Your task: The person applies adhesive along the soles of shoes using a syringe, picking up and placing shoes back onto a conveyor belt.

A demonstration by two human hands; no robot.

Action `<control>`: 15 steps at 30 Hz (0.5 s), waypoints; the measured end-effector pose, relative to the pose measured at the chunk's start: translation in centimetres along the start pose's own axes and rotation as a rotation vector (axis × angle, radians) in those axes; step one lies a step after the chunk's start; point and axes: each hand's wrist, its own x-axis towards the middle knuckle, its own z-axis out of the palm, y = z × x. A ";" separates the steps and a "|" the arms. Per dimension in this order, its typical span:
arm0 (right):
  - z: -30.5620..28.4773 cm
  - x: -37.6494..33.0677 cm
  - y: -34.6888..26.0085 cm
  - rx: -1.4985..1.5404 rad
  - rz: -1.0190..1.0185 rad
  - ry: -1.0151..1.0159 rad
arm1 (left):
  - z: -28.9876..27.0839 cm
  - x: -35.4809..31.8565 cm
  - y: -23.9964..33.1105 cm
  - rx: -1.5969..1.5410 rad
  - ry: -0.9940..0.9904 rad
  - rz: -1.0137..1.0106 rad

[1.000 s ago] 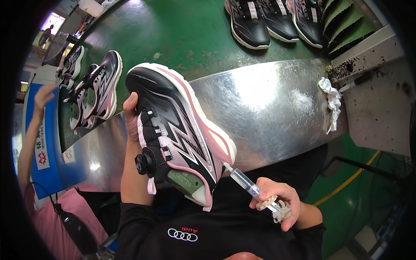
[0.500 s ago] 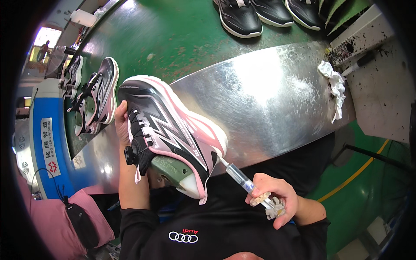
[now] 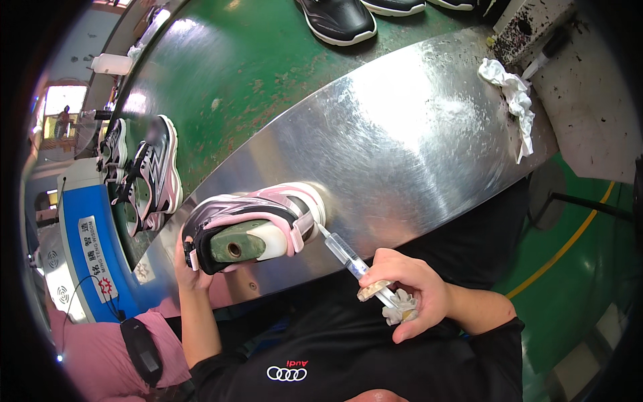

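My left hand (image 3: pixel 186 268) is closed round a pink, black and white sports shoe (image 3: pixel 289 218), most of its fingers hidden behind the shoe. A green shoe last (image 3: pixel 234 245) with a white heel part fills the shoe, its opening and heel now turned toward me. In my right hand (image 3: pixel 414 289) is a clear syringe (image 3: pixel 345 253) with a crusted flange and plunger end. The tip of the syringe meets or nearly meets the shoe's heel, where the sole joins the upper.
Beneath the shoe lies a shiny metal plate (image 3: pixel 402 127), bordering a green work surface (image 3: pixel 234 87). Similar shoes (image 3: pixel 158 167) stand at left, a black shoe (image 3: pixel 338 20) at the far edge. A crumpled white cloth (image 3: pixel 514 100) lies at right by a grey machine wall (image 3: pixel 583 107).
The shoe has turned in my left hand, so its heel and opening face me more. My right hand has moved left with the syringe, whose tip follows the heel seam.
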 end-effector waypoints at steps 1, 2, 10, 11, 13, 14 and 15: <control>-0.1 0.1 0.0 -0.001 0.012 -0.007 | 0.0 -0.5 -0.1 -0.020 -0.013 -0.009; -0.1 0.1 0.1 0.001 0.012 -0.004 | -0.2 -1.0 -0.2 -0.017 -0.014 -0.011; 0.8 0.5 -0.1 -0.024 0.018 -0.001 | -0.3 -5.9 -0.6 0.101 0.147 -0.064; 0.9 0.5 -0.2 -0.024 0.019 -0.001 | 0.3 -6.3 -0.6 0.111 0.153 -0.063; 1.1 0.6 -0.4 -0.046 0.022 -0.006 | 1.1 -7.1 -0.6 0.106 0.161 -0.093; 1.3 0.5 -0.5 -0.048 0.022 -0.005 | 0.9 -7.5 -0.8 0.094 0.209 -0.125; 1.4 0.4 -0.7 -0.048 0.038 -0.007 | 1.5 -7.8 -0.9 0.083 0.202 -0.127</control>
